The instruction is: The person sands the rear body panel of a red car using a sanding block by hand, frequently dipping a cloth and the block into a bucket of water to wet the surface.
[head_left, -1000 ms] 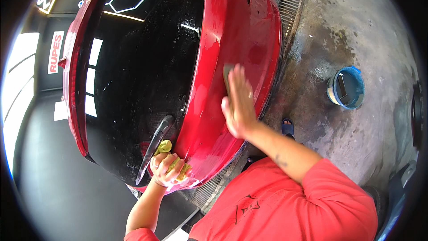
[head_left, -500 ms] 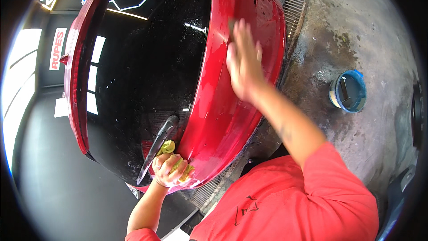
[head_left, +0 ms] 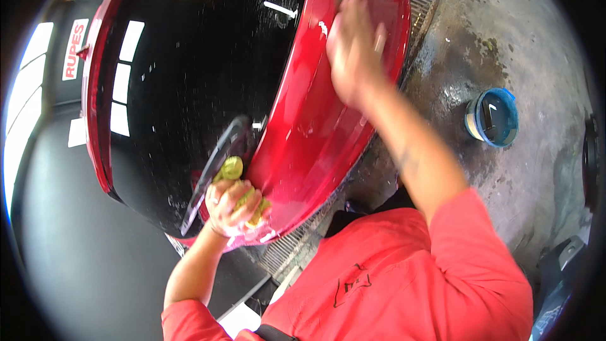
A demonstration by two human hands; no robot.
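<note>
A red car body panel (head_left: pixel 315 120) curves down the middle, beside a glossy black rear window (head_left: pixel 189 82). My left hand (head_left: pixel 230 205) is closed around a yellow-green cloth (head_left: pixel 232 169) at the lower edge of the panel, next to the window's wiper. My right hand (head_left: pixel 353 47) lies flat against the upper part of the red panel, blurred by motion, with something small and dark showing past its fingertips; whether it holds it I cannot tell. My red sleeves fill the lower part of the view.
A blue bucket (head_left: pixel 495 117) stands on the wet concrete floor to the right. A metal drain grate (head_left: pixel 423 0) runs along the floor beside the car. A dark object (head_left: pixel 555 265) sits at the lower right edge.
My right hand has slid up the red panel, from its middle to near its top. My left hand has stayed at the lower edge with the cloth.
</note>
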